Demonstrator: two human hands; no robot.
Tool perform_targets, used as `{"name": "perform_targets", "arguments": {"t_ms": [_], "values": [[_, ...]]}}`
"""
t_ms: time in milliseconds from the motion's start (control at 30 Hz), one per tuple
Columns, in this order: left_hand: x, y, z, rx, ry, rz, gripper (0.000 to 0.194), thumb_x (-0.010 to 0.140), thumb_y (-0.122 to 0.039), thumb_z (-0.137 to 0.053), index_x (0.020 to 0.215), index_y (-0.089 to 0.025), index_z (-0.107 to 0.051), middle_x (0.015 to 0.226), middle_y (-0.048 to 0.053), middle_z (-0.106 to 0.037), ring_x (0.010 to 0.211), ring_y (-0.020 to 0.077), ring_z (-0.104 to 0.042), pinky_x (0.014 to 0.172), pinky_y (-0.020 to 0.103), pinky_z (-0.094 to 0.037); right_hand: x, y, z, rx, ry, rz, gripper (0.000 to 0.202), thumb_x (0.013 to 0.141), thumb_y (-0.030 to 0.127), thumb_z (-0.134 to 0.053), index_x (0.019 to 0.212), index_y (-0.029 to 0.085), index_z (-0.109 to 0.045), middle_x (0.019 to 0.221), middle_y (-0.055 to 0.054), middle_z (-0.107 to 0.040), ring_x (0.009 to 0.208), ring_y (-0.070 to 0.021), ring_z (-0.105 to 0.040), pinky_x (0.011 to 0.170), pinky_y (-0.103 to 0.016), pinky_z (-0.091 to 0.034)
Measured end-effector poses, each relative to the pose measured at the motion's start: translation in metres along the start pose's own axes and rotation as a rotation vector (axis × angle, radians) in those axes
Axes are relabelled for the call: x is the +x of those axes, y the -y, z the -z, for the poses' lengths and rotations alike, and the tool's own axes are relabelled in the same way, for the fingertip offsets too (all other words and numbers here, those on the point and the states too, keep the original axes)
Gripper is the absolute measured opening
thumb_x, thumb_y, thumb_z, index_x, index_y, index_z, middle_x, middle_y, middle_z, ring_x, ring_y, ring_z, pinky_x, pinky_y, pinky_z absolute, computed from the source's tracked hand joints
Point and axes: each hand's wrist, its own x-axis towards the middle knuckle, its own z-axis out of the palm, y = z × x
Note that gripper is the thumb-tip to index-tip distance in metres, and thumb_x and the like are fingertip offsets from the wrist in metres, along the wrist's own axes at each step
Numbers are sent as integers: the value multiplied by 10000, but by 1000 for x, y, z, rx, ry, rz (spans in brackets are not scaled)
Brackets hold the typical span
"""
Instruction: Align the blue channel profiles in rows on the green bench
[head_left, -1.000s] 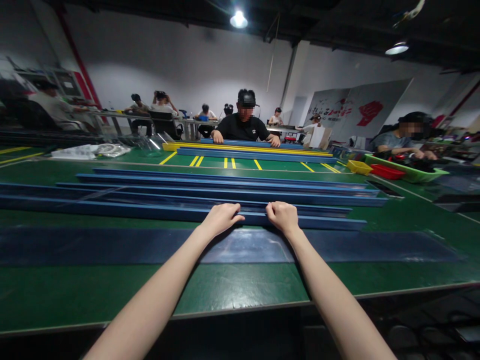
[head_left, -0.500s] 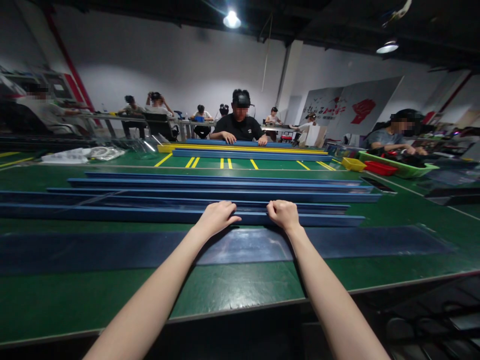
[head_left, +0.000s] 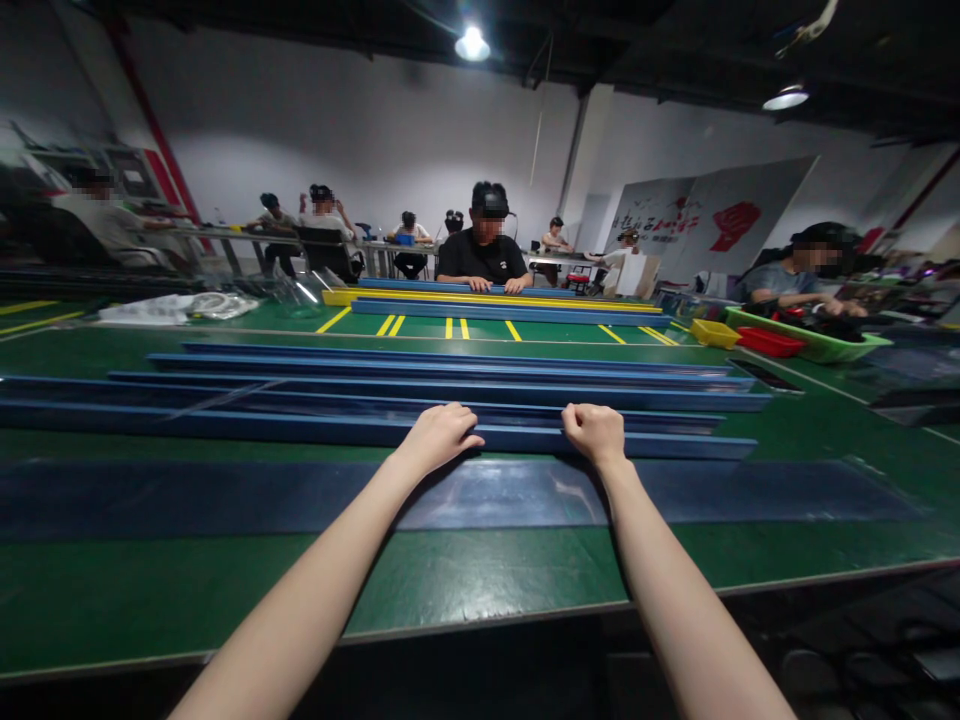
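One blue channel [head_left: 300, 428] on the tabletop [head_left: 480, 572] was gripped by the closed left hand [head_left: 439, 437] and right hand [head_left: 596, 432]; the flat strip [head_left: 262, 500] was unheld, and overall progress could not be judged.

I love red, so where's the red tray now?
In the head view, the red tray is on the right, beside the yellow tray and in front of the green basket.

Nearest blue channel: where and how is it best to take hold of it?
Probably by the raised long walls of the nearest blue channel, from above, left hand and right hand spread apart: it is long and narrow, lying with its open side up.
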Motion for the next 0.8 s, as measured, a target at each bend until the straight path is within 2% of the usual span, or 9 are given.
{"name": "perform_targets", "arguments": {"t_ms": [167, 467, 800], "values": [[1, 1, -3, -18, -2, 4, 250, 818, -403, -495, 802, -168, -578, 859, 51, -634, 844, 181, -574, 704, 250, -403, 0, 1, 1, -2, 3, -13, 418, 781, 306, -355, 541, 154, -661, 595, -77, -661, 514, -137, -541, 495, -243, -236], [1, -3, 4, -3, 84, 72, 259, 835, -416, -456, 795, -181, -556, 793, 49, -644, 766, 195, -600, 615, 242, -382, 0, 3, 2, -4, 17, -38, 420, 785, 316, -348, 563, 162, -670, 611, -74, -667, 539, -149, -555, 497, -244, -239], [1, -3, 4, -1, 92, 75, 261, 838, -420, -444, 797, -185, -548, 777, 49, -639, 751, 200, -599, 601, 243, -376, 0, 4, 4, -2, 36, -43, 413, 787, 318, -357, 566, 163, -671, 619, -75, -668, 557, -154, -566, 500, -242, -236]]}}
